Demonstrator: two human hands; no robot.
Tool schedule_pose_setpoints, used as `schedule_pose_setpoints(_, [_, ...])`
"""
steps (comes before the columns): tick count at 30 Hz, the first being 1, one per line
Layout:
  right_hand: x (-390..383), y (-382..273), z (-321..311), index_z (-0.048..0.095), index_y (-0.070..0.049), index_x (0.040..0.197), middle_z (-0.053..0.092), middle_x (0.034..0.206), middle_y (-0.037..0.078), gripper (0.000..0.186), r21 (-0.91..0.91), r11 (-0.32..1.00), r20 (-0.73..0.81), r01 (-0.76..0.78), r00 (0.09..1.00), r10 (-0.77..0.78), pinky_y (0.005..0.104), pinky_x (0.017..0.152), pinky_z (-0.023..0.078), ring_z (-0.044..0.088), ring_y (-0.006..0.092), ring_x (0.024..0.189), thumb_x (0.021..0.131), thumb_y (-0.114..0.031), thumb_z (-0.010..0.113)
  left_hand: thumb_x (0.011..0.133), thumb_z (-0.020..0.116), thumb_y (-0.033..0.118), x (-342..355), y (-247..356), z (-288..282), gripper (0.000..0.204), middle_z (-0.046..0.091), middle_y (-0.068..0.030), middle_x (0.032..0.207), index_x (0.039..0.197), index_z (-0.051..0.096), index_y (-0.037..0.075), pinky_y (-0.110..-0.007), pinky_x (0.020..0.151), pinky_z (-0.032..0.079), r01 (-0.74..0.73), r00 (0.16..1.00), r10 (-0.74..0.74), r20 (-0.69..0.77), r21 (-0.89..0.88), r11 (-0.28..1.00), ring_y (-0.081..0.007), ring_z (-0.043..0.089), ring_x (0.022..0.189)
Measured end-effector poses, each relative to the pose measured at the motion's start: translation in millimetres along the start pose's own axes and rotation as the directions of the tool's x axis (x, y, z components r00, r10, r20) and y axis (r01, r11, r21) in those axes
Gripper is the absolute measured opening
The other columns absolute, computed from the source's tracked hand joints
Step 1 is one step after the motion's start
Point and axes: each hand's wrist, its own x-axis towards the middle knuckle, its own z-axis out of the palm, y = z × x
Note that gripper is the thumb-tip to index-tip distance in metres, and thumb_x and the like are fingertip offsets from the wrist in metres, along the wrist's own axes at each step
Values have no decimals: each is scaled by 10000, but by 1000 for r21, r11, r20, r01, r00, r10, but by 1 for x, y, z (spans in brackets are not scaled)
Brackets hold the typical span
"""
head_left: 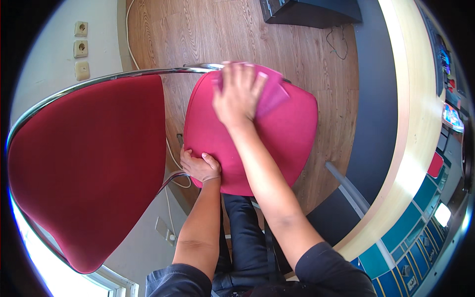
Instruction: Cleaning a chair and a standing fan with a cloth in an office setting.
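Observation:
My right hand (237, 96) lies over a folded magenta cloth (274, 96) on the upper part of a red padded chair seat (272, 148), fingers extended and slightly blurred. My left hand (200, 166) grips the seat’s lower left edge, its thumb on top and some fingertips hidden. A curved chrome tube (133, 73) runs from behind the seat around a larger red backrest (89, 168) at the left.
A black cabinet (309, 11) stands on the wooden floor (168, 29). A curved pale counter (411, 128) with a dark side bounds the right. Sockets (81, 48) are on the left wall. Cables (171, 158) lie behind the chair. My legs are below the seat.

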Motion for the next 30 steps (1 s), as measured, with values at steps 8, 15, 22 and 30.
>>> schedule_pose_setpoints(8, [-18,-48,17,677,-71,1029,587,1104,75,413,35,822,203,568,801,-563,504,1167,140,444,273,1229,767,-388,659,900,364,523,-4,2,2,585,513,-210,1201,1130,452,-8,-500,877,355,27,1000,-26,15,-48,999,-409,483,1062])
schedule_pose_setpoints(15, [-62,-60,16,676,-53,1035,606,1080,70,420,135,760,156,636,744,-650,467,1174,153,457,258,1229,757,-367,651,963,403,448,3,-14,-14,499,425,-222,1331,1202,369,11,-501,997,341,69,997,-78,10,-581,811,-378,459,1186])
schedule_pose_setpoints(22, [-190,-67,27,651,-46,1107,555,1310,122,383,82,729,188,679,708,-681,466,1164,178,367,274,1366,845,-287,511,973,488,249,11,-37,-98,388,359,-223,1406,1258,327,40,-462,1091,292,126,983,42,180,-818,562,-342,378,1307])
schedule_pose_setpoints(30, [-396,18,33,588,-54,1211,526,1312,156,399,258,808,639,-529,721,268,455,938,462,555,382,1131,982,-352,452,900,545,290,59,9,-35,598,299,-247,1494,1410,372,29,-524,1071,278,-95,853,326,407,-493,865,-397,309,1368])
